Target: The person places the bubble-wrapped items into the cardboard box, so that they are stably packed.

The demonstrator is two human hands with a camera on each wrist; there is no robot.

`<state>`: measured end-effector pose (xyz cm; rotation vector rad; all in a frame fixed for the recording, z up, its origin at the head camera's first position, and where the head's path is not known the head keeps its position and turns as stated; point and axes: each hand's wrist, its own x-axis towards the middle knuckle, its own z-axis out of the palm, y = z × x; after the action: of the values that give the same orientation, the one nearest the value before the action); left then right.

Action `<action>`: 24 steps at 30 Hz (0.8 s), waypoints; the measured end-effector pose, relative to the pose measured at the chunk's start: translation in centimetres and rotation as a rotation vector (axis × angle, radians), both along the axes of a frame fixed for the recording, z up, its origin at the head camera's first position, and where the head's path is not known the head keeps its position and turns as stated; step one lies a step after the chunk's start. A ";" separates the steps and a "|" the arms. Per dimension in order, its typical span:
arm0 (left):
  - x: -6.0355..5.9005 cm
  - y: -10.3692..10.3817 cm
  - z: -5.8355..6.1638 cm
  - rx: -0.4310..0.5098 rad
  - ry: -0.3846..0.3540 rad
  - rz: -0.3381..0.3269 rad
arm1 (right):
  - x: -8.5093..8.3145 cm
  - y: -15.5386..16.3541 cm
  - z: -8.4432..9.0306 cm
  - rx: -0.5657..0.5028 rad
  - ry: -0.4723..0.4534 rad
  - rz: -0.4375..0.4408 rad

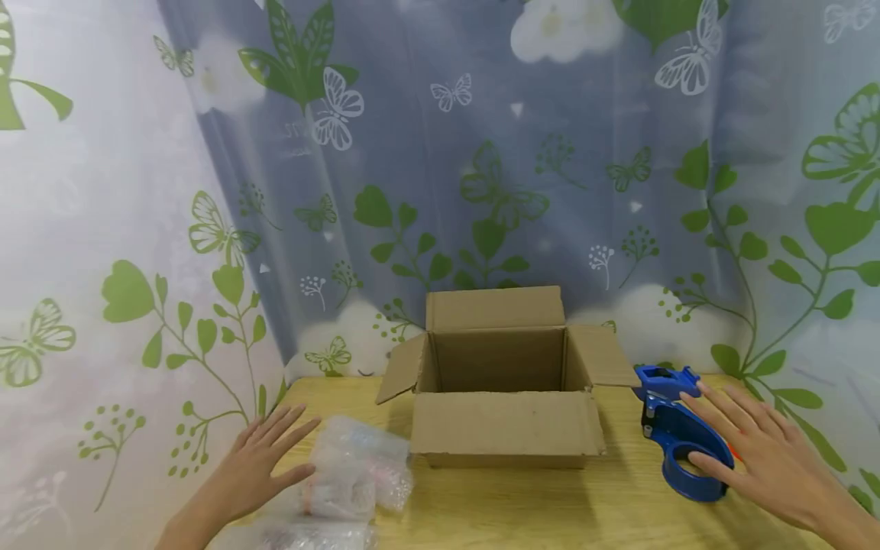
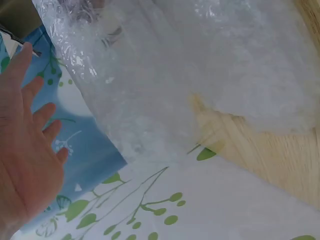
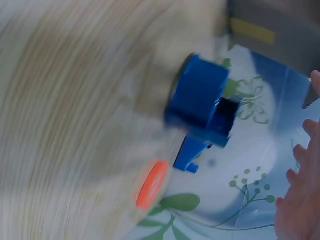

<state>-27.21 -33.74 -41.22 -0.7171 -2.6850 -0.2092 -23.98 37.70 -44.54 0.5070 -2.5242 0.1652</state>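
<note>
My left hand (image 1: 256, 467) is held with spread, straight fingers beside several bubble-wrapped packages (image 1: 340, 489) and holds nothing. In the left wrist view the clear bubble wrap (image 2: 145, 75) fills the upper middle, apart from the hand (image 2: 31, 150). An opened cardboard box (image 1: 507, 425) stands between my hands with its flaps folded out. My right hand (image 1: 770, 447), fingers extended, hovers near a blue tape dispenser (image 1: 696, 483) and partly covers it in the head view. An orange round thing (image 3: 152, 185) lies near the dispenser (image 3: 197, 97) in the right wrist view.
A light wooden table (image 1: 502, 504) bears everything. Behind it and along both sides hangs a curtain (image 1: 426, 191) printed with green leaves and butterflies. The box's right flap (image 1: 603, 357) reaches out toward the dispenser.
</note>
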 end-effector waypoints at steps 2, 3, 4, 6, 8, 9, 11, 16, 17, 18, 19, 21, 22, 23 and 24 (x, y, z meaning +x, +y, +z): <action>0.0 -0.3 -0.1 0.022 -0.022 0.007 | 0.0 -0.6 0.3 -0.091 -0.060 0.034; 0.0 -0.4 -0.1 0.035 -0.035 0.008 | 0.0 -1.0 0.6 -0.145 -0.085 0.058; 0.0 -0.6 -0.2 0.047 -0.042 0.006 | 0.0 -1.4 0.9 -0.200 -0.113 0.084; -0.1 -1.0 -0.3 0.077 -0.062 -0.013 | 0.0 -2.1 1.6 -0.298 -0.158 0.140; -0.1 -1.4 -0.4 0.114 -0.102 -0.049 | -0.1 -2.9 2.3 -0.369 -0.185 0.198; -0.1 -1.6 -0.5 0.134 -0.130 -0.068 | -0.1 -3.3 2.7 -0.397 -0.197 0.224; -0.2 -1.9 -0.7 0.182 -0.207 -0.104 | -0.2 -4.2 3.3 -0.441 -0.214 0.271; -0.4 -2.9 -1.0 0.249 -0.375 -0.100 | -1.0 -6.7 4.8 -0.488 -0.200 0.354; -0.4 -3.1 -1.1 0.253 -0.391 -0.092 | -1.2 -7.1 5.1 -0.493 -0.201 0.363; -0.5 -3.3 -1.2 0.252 -0.403 -0.083 | -1.4 -7.6 5.3 -0.497 -0.206 0.368; -0.5 -3.5 -1.2 0.252 -0.415 -0.074 | -1.6 -8.1 5.6 -0.500 -0.216 0.373; -0.5 -3.8 -1.3 0.255 -0.438 -0.062 | -2.0 -8.8 5.9 -0.515 -0.243 0.366; -0.5 -4.0 -1.4 0.256 -0.452 -0.057 | -2.2 -9.2 6.0 -0.520 -0.255 0.361; -0.5 -4.1 -1.5 0.257 -0.468 -0.054 | -2.3 -9.5 6.0 -0.525 -0.267 0.359; -0.5 -4.2 -1.6 0.260 -0.489 -0.046 | -2.5 -9.9 6.1 -0.528 -0.276 0.356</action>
<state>-27.70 -37.97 -42.78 -0.7181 -3.0057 -0.8247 -26.48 27.85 -38.46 0.7417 -2.4775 1.0649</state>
